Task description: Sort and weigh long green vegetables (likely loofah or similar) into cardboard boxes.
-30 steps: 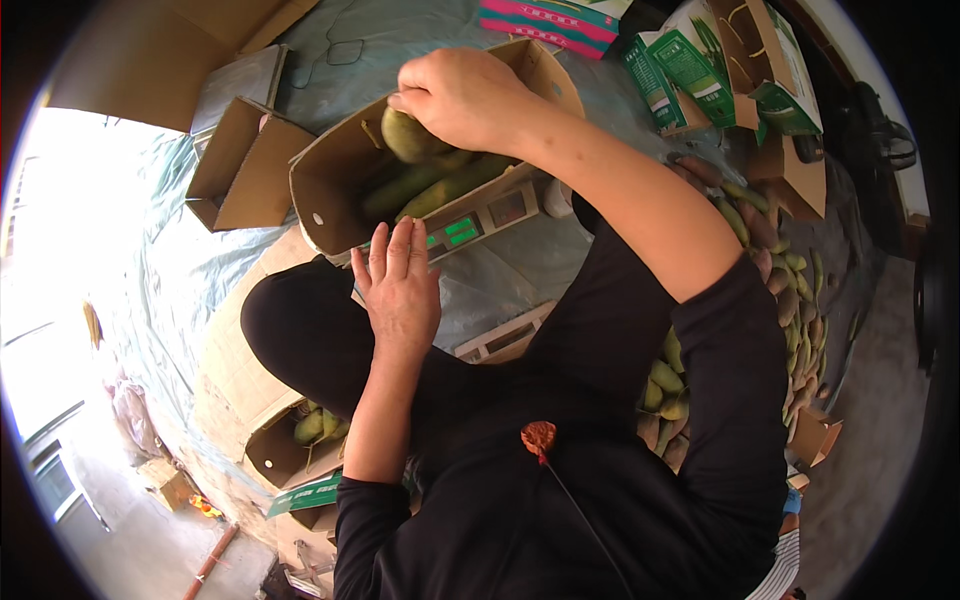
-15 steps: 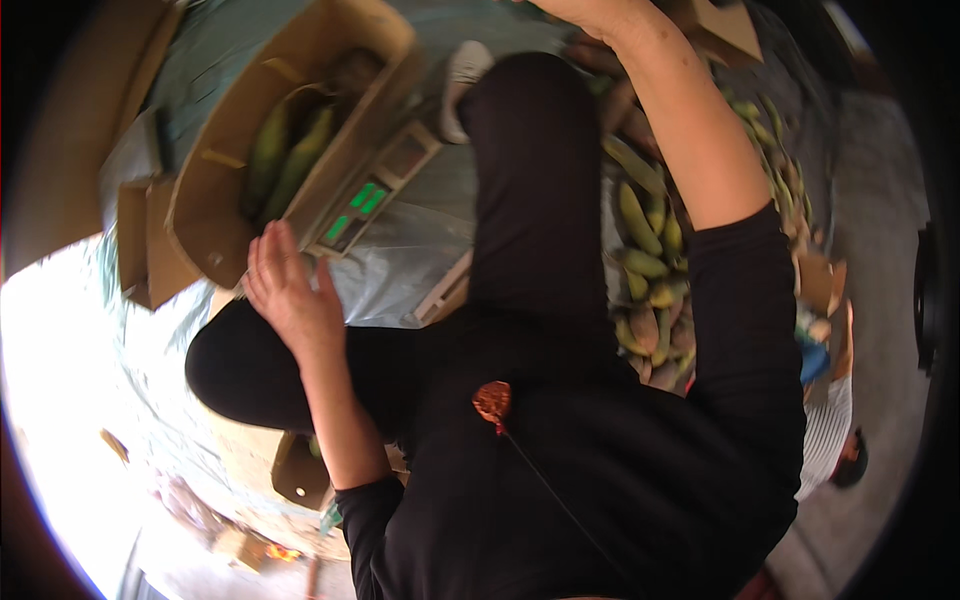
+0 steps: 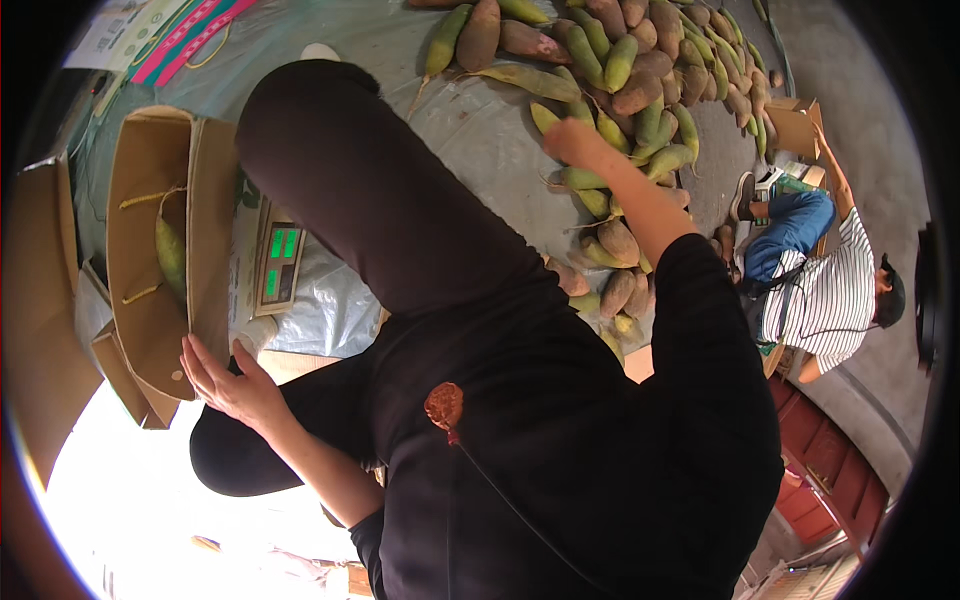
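My left hand (image 3: pixel 232 388) rests on the near corner of a tall cardboard box (image 3: pixel 208 230), fingers stretched out. Inside the box, a green radish (image 3: pixel 170 250) shows partly; the wall hides the rest. The box stands beside a scale display (image 3: pixel 276 262) with green lit digits. At the far right of my bent knee, my right hand (image 3: pixel 582 146) is down at the left edge of a pile of green radishes (image 3: pixel 620 62). Its fingers are curled in, and whatever they hold is hidden. One green radish (image 3: pixel 545 118) lies right against that hand.
Reddish-brown, soil-coated roots (image 3: pixel 479 35) are mixed into the pile. Grey plastic sheeting (image 3: pixel 480 150) covers the ground. A person in a striped shirt (image 3: pixel 825 300) sits at the right, holding a small cardboard box (image 3: pixel 796 128). Another carton (image 3: pixel 45 300) stands at the left.
My view has swung rightward. My right hand has come from the top edge to the pile. My left hand stays at the box; fewer radishes show inside from this angle.
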Demonstrator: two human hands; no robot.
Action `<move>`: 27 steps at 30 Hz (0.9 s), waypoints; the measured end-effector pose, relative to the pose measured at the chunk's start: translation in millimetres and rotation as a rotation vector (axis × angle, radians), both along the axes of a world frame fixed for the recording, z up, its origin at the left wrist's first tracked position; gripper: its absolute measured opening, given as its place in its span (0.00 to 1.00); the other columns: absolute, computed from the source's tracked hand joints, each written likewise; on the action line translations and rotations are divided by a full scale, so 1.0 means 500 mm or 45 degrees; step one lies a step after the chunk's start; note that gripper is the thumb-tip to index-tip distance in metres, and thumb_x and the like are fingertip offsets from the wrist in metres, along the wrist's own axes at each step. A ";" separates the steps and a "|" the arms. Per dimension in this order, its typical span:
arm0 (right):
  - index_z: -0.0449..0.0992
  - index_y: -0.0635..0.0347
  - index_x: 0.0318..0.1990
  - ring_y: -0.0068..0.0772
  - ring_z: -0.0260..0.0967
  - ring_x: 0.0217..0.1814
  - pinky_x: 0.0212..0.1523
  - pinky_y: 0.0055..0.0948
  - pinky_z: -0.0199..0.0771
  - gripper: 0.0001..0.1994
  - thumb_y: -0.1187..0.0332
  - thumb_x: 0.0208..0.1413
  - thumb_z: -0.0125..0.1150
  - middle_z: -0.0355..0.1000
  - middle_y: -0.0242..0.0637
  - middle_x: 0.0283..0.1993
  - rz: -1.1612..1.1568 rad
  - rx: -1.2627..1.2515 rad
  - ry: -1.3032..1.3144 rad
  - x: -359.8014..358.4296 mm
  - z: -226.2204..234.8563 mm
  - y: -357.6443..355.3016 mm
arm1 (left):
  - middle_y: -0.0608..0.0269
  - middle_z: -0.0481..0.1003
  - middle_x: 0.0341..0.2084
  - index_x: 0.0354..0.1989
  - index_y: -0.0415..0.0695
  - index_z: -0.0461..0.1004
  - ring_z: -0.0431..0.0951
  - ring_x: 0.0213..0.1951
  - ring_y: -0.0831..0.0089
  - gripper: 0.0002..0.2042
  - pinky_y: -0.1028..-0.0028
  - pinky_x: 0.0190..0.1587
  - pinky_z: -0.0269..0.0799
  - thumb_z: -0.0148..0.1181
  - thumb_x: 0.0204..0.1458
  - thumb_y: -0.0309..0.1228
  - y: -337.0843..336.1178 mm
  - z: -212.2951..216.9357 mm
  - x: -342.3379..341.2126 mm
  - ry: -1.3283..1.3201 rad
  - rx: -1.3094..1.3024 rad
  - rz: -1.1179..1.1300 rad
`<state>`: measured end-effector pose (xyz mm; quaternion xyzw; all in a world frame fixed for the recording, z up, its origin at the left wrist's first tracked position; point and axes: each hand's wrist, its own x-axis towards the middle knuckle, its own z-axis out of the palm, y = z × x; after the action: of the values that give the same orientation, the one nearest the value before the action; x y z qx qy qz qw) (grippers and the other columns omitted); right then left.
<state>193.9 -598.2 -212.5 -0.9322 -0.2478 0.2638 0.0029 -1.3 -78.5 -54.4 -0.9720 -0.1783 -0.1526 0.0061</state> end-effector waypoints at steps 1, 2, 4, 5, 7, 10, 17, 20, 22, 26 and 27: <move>0.79 0.60 0.28 0.47 0.73 0.36 0.39 0.39 0.73 0.09 0.64 0.46 0.57 0.75 0.45 0.32 -0.047 -0.127 0.065 -0.037 -0.036 -0.034 | 0.57 0.65 0.56 0.58 0.44 0.64 0.63 0.58 0.56 0.25 0.56 0.58 0.58 0.57 0.51 0.35 0.001 -0.006 0.000 0.002 -0.003 -0.014; 0.79 0.61 0.28 0.47 0.73 0.36 0.39 0.39 0.73 0.09 0.65 0.46 0.57 0.75 0.44 0.32 -0.088 -0.245 0.132 -0.076 -0.062 -0.056 | 0.58 0.66 0.55 0.58 0.45 0.65 0.63 0.58 0.55 0.24 0.56 0.58 0.58 0.57 0.51 0.35 0.004 -0.005 -0.004 -0.032 0.049 -0.024; 0.79 0.61 0.29 0.45 0.73 0.40 0.41 0.38 0.73 0.09 0.68 0.48 0.54 0.75 0.44 0.36 0.055 -0.510 0.266 -0.148 -0.089 -0.093 | 0.60 0.67 0.55 0.56 0.45 0.66 0.62 0.59 0.53 0.22 0.54 0.58 0.58 0.55 0.52 0.35 0.011 -0.005 -0.008 -0.099 0.103 -0.047; 0.79 0.60 0.29 0.45 0.74 0.39 0.40 0.38 0.74 0.08 0.69 0.49 0.54 0.75 0.43 0.35 -0.052 -0.559 0.277 -0.196 -0.105 -0.141 | 0.60 0.67 0.55 0.56 0.45 0.66 0.62 0.59 0.53 0.22 0.54 0.58 0.58 0.55 0.52 0.35 0.004 -0.009 0.002 -0.107 0.082 -0.066; 0.79 0.58 0.34 0.44 0.73 0.42 0.42 0.37 0.74 0.08 0.70 0.50 0.54 0.75 0.40 0.38 -0.406 -0.610 0.358 -0.251 -0.103 -0.145 | 0.60 0.67 0.54 0.55 0.45 0.68 0.62 0.58 0.53 0.21 0.53 0.58 0.57 0.55 0.53 0.35 0.003 -0.006 0.006 -0.129 0.128 -0.094; 0.76 0.56 0.43 0.42 0.72 0.48 0.46 0.36 0.73 0.12 0.70 0.51 0.55 0.73 0.39 0.46 -0.568 -0.695 0.446 -0.282 -0.079 -0.111 | 0.60 0.67 0.54 0.55 0.46 0.69 0.62 0.59 0.54 0.20 0.52 0.59 0.57 0.55 0.53 0.36 0.010 -0.003 0.003 -0.130 0.172 -0.118; 0.74 0.54 0.47 0.41 0.69 0.55 0.48 0.37 0.72 0.15 0.73 0.50 0.56 0.71 0.37 0.52 -0.562 -0.767 0.628 -0.283 -0.081 -0.124 | 0.64 0.67 0.55 0.56 0.50 0.68 0.60 0.60 0.57 0.19 0.51 0.61 0.51 0.53 0.54 0.34 0.002 0.000 0.004 -0.027 0.271 -0.059; 0.76 0.54 0.45 0.40 0.69 0.55 0.47 0.36 0.72 0.13 0.71 0.51 0.55 0.71 0.37 0.51 -0.595 -0.853 0.620 -0.295 -0.097 -0.153 | 0.63 0.67 0.54 0.56 0.49 0.68 0.58 0.62 0.56 0.20 0.53 0.62 0.50 0.54 0.53 0.34 -0.004 0.004 0.009 -0.032 0.188 -0.107; 0.77 0.54 0.44 0.40 0.69 0.54 0.47 0.35 0.72 0.12 0.69 0.52 0.54 0.71 0.37 0.51 -0.536 -0.882 0.599 -0.299 -0.104 -0.167 | 0.63 0.67 0.54 0.56 0.49 0.68 0.58 0.62 0.56 0.20 0.53 0.62 0.50 0.54 0.52 0.34 -0.007 0.012 0.011 -0.005 0.192 -0.083; 0.79 0.53 0.41 0.37 0.71 0.52 0.48 0.35 0.72 0.12 0.65 0.54 0.49 0.74 0.38 0.48 -0.346 -0.853 0.389 -0.289 -0.085 -0.155 | 0.61 0.66 0.55 0.56 0.46 0.67 0.57 0.62 0.54 0.21 0.54 0.62 0.50 0.56 0.51 0.31 -0.010 0.037 0.017 0.040 0.159 -0.070; 0.79 0.53 0.41 0.38 0.72 0.51 0.47 0.36 0.72 0.12 0.64 0.55 0.49 0.74 0.39 0.47 -0.435 -0.824 0.409 -0.281 -0.115 -0.160 | 0.61 0.66 0.55 0.56 0.45 0.67 0.57 0.62 0.53 0.22 0.54 0.62 0.50 0.56 0.50 0.31 -0.004 0.056 0.009 0.051 0.153 -0.038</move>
<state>53.6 -678.3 -270.2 -0.8596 0.0103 0.4664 -0.2086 3.1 -80.6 -26.6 -0.9753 -0.1541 -0.1438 0.0658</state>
